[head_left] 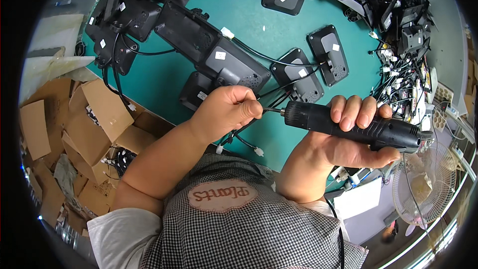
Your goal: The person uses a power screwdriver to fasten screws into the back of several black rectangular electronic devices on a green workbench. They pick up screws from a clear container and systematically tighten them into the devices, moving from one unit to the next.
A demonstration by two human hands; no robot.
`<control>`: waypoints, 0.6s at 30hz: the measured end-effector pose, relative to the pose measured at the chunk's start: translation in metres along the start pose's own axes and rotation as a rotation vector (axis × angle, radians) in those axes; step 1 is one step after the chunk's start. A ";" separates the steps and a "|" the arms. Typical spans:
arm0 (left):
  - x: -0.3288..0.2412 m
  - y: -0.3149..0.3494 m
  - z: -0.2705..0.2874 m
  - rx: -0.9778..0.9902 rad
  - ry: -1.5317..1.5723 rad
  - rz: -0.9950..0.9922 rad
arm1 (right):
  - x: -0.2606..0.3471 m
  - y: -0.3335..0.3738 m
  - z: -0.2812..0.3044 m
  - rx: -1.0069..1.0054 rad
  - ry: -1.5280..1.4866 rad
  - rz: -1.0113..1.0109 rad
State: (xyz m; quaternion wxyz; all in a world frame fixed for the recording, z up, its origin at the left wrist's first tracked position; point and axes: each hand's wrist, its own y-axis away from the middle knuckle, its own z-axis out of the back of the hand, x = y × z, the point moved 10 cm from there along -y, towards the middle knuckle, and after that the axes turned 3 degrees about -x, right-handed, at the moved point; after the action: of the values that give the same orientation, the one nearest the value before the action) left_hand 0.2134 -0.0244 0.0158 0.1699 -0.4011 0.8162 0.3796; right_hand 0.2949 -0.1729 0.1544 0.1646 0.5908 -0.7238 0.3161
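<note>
A black electric screwdriver (311,118) lies nearly level across my right hand (346,142), whose fingers wrap over its body while the thumb stretches along the underside. Its thin metal bit (273,110) points left and reaches the fingertips of my left hand (225,109). Thumb and fingers there are closed in a pinch at the bit's tip; what they hold, if anything, is hidden. Just beyond my left hand is a black plastic housing (239,65) with a white label and a stand-like mount. Two smaller black housings, one nearer (298,72) and one farther (328,55), lie to the right, with cables.
More black housings (137,17) crowd the far left of the green table (239,0). Piled units and white-plugged cables (398,65) line the right edge. Cardboard boxes (92,119) stand at the lower left, and a fan (423,184) is at the lower right.
</note>
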 end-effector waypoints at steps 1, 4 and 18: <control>-0.001 -0.001 0.001 -0.016 -0.030 -0.006 | -0.001 0.000 0.000 0.008 0.001 -0.006; -0.001 -0.004 0.003 -0.051 -0.029 0.017 | 0.001 -0.001 0.001 0.025 0.003 -0.001; -0.035 -0.012 -0.005 -0.033 -0.428 -0.180 | -0.003 -0.006 0.009 -0.023 0.006 -0.022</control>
State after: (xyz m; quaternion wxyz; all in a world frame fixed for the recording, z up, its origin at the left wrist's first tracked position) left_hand 0.2440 -0.0147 0.0337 0.3658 -0.3854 0.7162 0.4524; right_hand 0.3026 -0.1770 0.1476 0.1771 0.5960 -0.7202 0.3079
